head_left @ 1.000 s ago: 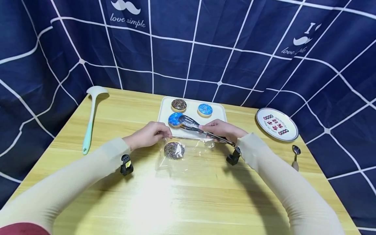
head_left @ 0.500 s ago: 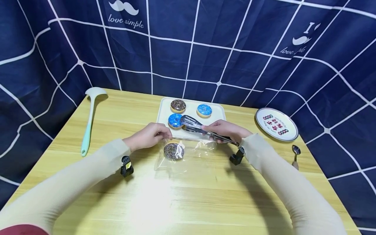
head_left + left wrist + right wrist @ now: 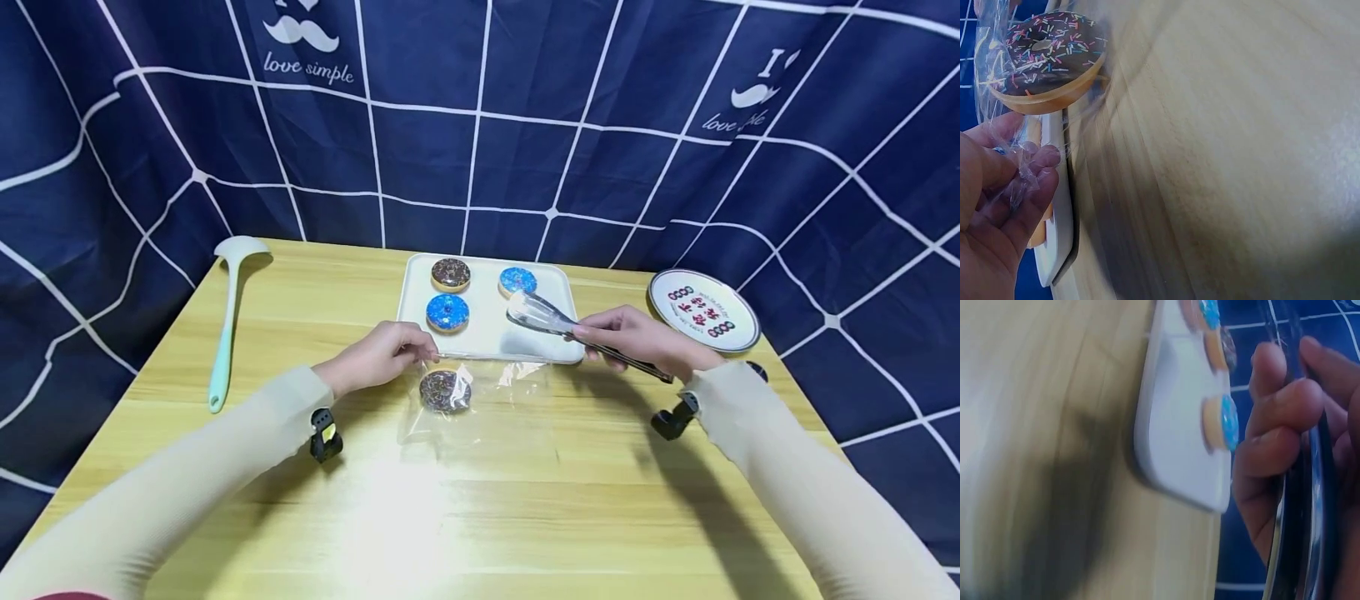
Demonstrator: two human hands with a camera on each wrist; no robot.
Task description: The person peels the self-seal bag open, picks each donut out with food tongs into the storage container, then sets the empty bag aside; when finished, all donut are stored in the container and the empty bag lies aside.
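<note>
My left hand [image 3: 385, 354] pinches the edge of a clear plastic bag [image 3: 495, 408] at the tray's front side. Inside that bag is a chocolate donut with colored sprinkles [image 3: 1054, 53]. In my right hand [image 3: 637, 337] I grip metal tongs [image 3: 542, 314], whose tips hang over the right part of the white tray [image 3: 491, 337] with no donut between them. On the tray sit a blue donut [image 3: 447, 313] at the left, a chocolate donut [image 3: 451, 274] behind it and another blue donut [image 3: 517, 281] near the tong tips.
A pale ladle with a mint handle [image 3: 225, 333] lies at the left of the wooden table [image 3: 360, 533]. To the right stands a white plate with red characters [image 3: 705, 310]. A dark spoon [image 3: 757, 371] is mostly hidden by my right wrist. Dark blue curtains surround the table.
The tongs have drawn away from the left blue donut, which stays on the tray. My right hand has moved right with them. The left hand keeps its hold on the bag.
</note>
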